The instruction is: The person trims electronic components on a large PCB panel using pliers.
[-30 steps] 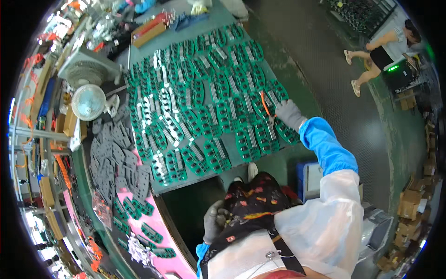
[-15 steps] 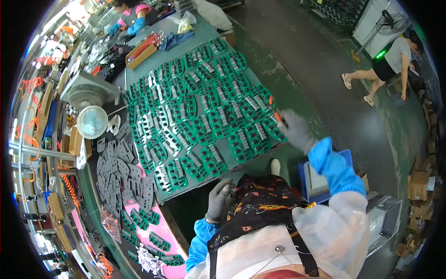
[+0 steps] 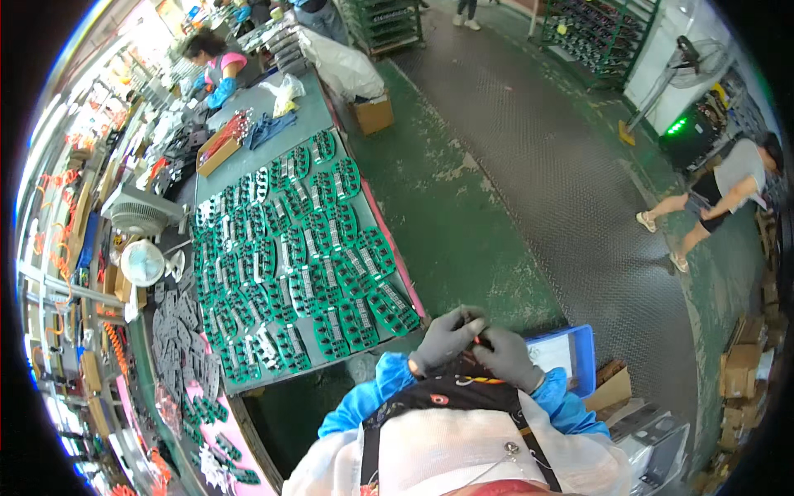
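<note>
Both my hands, in grey gloves with blue oversleeves, meet in front of my apron near the table's front right corner. My left hand (image 3: 448,337) is closed with its fingertips pinched; whatever they may hold is hidden. My right hand (image 3: 506,357) is closed around a small orange-and-black tool (image 3: 477,340), of which only a small bit shows between the gloves. The nearest things are green circuit boards (image 3: 361,321) with black parts and pale strips, lying in rows on the green-topped table (image 3: 318,116).
Grey flat plates (image 3: 175,318) and more boards lie at the left. A white fan (image 3: 142,263) stands beyond them. A blue bin (image 3: 583,361) and a cardboard box (image 3: 609,388) sit at my right. One co-worker (image 3: 219,70) sits at the far end; another person (image 3: 732,182) is at the right.
My right hand has drawn back from the boards' right edge to my front, and my left hand has risen to meet it. The view has turned, and the person at right has shifted.
</note>
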Action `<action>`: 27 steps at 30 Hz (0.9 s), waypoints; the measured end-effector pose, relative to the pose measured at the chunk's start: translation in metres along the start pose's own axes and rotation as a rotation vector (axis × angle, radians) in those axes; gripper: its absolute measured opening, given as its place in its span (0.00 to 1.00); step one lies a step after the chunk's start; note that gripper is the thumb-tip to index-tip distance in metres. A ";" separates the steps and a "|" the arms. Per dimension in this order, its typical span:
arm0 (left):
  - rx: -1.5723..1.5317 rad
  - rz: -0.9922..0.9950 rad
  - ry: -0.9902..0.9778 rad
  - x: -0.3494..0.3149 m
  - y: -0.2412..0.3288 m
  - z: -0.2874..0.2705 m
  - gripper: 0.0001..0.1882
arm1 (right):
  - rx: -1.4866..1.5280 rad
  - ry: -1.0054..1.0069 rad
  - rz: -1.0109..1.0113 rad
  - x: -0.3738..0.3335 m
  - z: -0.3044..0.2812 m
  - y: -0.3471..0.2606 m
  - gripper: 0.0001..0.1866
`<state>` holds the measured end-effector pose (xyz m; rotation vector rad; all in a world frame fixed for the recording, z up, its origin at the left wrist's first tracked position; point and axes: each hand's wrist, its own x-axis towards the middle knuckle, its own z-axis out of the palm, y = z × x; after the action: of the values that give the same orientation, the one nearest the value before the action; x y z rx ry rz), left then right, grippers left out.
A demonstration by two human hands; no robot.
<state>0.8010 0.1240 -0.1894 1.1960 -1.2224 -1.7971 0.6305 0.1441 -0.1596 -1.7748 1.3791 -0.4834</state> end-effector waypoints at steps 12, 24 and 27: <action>-0.447 -0.017 -0.003 0.089 0.006 0.001 0.25 | 0.170 -0.012 -0.038 0.070 -0.045 0.055 0.48; -0.422 0.212 0.116 0.145 0.012 -0.068 0.26 | -0.132 -0.368 -0.239 0.212 -0.068 0.037 0.52; -0.512 0.178 0.211 0.158 0.045 -0.091 0.22 | -0.268 -0.371 -0.295 0.255 -0.073 0.016 0.49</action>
<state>0.8274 -0.0602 -0.2122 0.9184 -0.6666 -1.6636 0.6513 -0.1202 -0.1743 -2.1717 0.9607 -0.1098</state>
